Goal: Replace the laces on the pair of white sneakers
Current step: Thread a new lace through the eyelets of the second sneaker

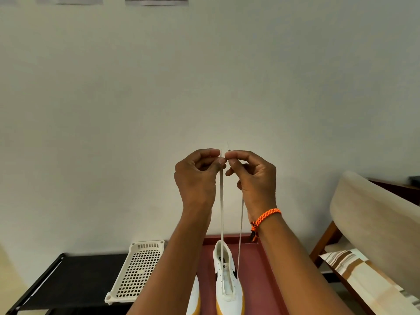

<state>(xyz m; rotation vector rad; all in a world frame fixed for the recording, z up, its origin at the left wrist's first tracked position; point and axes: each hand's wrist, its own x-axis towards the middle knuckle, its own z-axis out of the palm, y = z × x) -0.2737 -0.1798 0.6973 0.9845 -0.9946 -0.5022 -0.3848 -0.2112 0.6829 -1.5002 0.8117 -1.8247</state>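
A white sneaker with a black swoosh and a tan sole stands on the dark red tabletop. Two ends of a white lace rise taut from its eyelets, side by side. My left hand pinches the left end between thumb and fingertips, high above the shoe. Level with it, fingertips almost meeting, my right hand pinches the right end; an orange braided band circles that wrist. A second white sneaker shows partly at the bottom, behind my left forearm.
A white perforated plastic basket lies on a black rack left of the red table. A beige chair with a striped cushion stands at the right. A plain pale wall fills the view behind my hands.
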